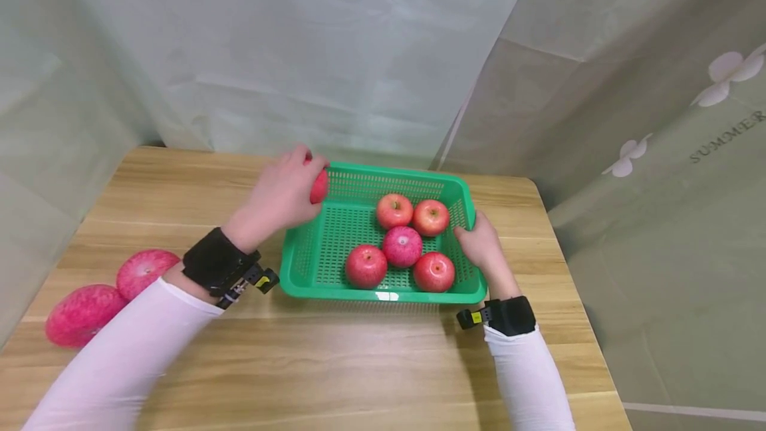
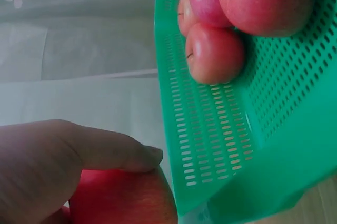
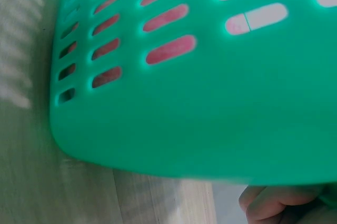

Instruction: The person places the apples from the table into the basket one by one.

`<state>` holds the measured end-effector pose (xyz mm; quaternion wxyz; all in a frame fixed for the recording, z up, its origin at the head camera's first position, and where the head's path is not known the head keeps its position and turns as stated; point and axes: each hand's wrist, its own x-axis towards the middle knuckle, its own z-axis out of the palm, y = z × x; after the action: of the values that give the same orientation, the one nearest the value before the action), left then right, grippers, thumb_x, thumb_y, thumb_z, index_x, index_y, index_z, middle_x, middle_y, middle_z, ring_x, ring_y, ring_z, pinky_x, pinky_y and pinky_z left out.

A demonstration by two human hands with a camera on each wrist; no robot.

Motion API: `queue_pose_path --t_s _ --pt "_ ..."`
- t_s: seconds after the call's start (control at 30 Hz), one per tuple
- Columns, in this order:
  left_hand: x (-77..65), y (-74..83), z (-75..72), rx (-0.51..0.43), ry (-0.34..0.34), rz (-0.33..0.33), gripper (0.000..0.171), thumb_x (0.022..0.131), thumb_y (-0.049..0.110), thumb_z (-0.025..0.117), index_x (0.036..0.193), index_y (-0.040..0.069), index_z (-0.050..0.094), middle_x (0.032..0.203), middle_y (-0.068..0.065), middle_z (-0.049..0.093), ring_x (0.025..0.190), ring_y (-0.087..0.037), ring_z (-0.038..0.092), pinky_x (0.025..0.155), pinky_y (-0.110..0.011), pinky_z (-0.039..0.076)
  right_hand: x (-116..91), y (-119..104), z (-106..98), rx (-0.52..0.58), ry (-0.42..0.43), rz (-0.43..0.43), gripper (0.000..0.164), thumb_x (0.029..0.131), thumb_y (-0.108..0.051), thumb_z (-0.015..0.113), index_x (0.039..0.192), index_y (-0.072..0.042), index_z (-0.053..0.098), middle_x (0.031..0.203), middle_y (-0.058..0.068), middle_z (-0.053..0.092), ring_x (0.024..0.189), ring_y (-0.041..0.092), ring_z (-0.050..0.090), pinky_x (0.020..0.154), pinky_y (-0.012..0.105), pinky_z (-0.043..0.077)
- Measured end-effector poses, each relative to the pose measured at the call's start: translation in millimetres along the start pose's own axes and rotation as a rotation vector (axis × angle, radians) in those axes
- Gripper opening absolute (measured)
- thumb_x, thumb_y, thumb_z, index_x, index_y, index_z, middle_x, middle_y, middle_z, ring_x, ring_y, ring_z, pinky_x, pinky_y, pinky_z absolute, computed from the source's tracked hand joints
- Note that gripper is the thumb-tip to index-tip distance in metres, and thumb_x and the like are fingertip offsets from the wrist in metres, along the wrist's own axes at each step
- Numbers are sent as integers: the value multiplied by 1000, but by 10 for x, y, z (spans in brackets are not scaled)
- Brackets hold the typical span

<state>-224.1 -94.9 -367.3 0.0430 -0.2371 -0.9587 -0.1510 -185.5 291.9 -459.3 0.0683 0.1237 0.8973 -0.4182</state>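
Curling its fingers and thumb round a smooth, round red apple (image 1: 320,187), the person's bare left hand (image 1: 281,191) is spread only as wide as the fruit, at the far-left corner of a rectangular, green plastic basket (image 1: 338,231) with slotted walls; whether the apple touches the rim cannot be told. Pinching the basket's right rim, the bare right hand (image 1: 481,241) has its thumb inside and its other fingers outside, closed on the wall. The basket sits near the far edge of a pale, wood-grained table (image 1: 299,378). Inside, mostly toward its right end, lie two light-red apples (image 1: 394,211) near the far wall, one deep-pink speckled apple (image 1: 402,247) between the others, and two glossy, darker red apples (image 1: 366,266) near the front wall. Two large, pinkish-red mottled fruits (image 1: 86,314) lie by the table's left edge, beside the left forearm's white sleeve (image 1: 126,351).
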Motion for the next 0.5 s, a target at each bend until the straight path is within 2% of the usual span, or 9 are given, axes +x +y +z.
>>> queue_pose_path --t_s 0.2,0.5 --pt "20 73 58 -47 -64 36 64 80 9 82 139 -1 62 125 -26 56 104 -41 59 79 -55 58 -11 -11 -6 -9 3 -5 53 107 -20 55 153 4 42 138 29 58 122 45 65 95 57 58" --pt "78 111 165 -168 -182 16 69 83 13 82 148 4 59 126 -24 50 107 -36 54 78 -49 59 -30 -23 -4 -6 7 -4 54 106 -20 55 153 4 42 138 29 58 122 45 64 95 57 58"
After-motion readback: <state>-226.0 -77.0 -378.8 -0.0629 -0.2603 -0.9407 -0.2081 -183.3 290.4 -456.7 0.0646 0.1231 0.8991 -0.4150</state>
